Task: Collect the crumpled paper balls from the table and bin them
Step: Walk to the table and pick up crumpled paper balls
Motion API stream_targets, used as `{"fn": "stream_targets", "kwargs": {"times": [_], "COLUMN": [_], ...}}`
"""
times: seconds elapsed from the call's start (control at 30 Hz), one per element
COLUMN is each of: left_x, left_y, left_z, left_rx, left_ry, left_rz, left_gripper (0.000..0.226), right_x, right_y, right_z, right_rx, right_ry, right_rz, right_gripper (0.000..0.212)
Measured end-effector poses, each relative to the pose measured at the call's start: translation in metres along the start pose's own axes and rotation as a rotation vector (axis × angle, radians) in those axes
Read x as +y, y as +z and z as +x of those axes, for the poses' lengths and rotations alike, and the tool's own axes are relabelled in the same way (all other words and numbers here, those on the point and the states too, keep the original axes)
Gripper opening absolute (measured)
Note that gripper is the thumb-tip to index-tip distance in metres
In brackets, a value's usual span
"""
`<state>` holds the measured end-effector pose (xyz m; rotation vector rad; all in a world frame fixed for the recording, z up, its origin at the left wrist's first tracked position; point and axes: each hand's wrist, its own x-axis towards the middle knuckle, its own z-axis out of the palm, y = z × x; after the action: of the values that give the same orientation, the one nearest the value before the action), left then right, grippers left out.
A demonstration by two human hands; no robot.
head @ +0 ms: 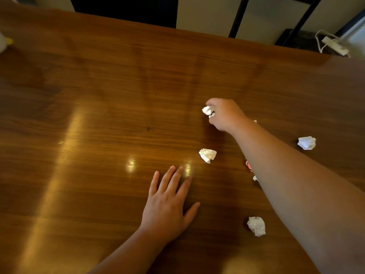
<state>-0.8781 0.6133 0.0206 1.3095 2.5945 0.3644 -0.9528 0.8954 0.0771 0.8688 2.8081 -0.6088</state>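
Note:
On the brown wooden table point(98, 119), my right hand point(225, 114) reaches far forward and is shut on a white crumpled paper ball point(207, 110) that pokes out at its fingertips. My left hand point(167, 202) lies flat on the table, fingers spread, holding nothing. Another white paper ball point(207, 155) lies just beyond its fingertips. One ball point(306, 142) sits at the right and one point(256, 226) near the front, beside my right forearm. A reddish paper scrap point(248, 165) and a white bit point(254, 178) peek out from under that forearm. No bin is in view.
A white and yellow object point(5, 43) sits at the table's far left edge. Beyond the far edge are dark furniture legs point(239, 16) and a white power strip with cable point(334, 45) on the floor.

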Motion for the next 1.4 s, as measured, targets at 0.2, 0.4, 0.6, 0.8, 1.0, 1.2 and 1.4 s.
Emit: {"fn": "stream_targets", "kwargs": {"times": [0.2, 0.4, 0.6, 0.8, 1.0, 1.2, 1.4], "left_x": [-0.001, -0.003, -0.002, 0.024, 0.097, 0.126, 0.152], "left_y": [0.002, 0.003, -0.004, -0.046, -0.08, -0.079, -0.066], "left_z": [-0.001, -0.001, -0.002, -0.009, -0.019, -0.038, -0.051], "left_rx": [0.023, 0.019, -0.009, 0.086, -0.15, -0.056, -0.1], "left_ry": [0.004, 0.006, 0.0, -0.133, -0.123, 0.015, 0.008], "left_rz": [-0.009, -0.016, -0.015, -0.564, -1.012, -0.899, -0.867], "left_gripper": [0.065, 0.065, 0.062, 0.039, 0.045, 0.023, 0.021], "right_x": [0.002, -0.001, 0.013, 0.024, 0.028, 0.026, 0.015], "right_y": [0.011, 0.01, 0.011, 0.006, 0.004, 0.006, 0.015], "right_z": [-0.001, -0.038, -0.125, -0.222, -0.287, -0.318, -0.337], "right_rx": [0.1, -0.022, -0.134, -0.183, -0.291, -0.242, -0.107], "right_ry": [-0.059, 0.457, 0.689, 0.763, 0.672, 0.65, 0.749], "right_rz": [-0.001, 1.341, 2.266, 2.184, 1.998, 1.971, 2.107], "right_gripper": [0.014, 0.017, 0.012, 0.028, 0.031, 0.021, 0.027]}}
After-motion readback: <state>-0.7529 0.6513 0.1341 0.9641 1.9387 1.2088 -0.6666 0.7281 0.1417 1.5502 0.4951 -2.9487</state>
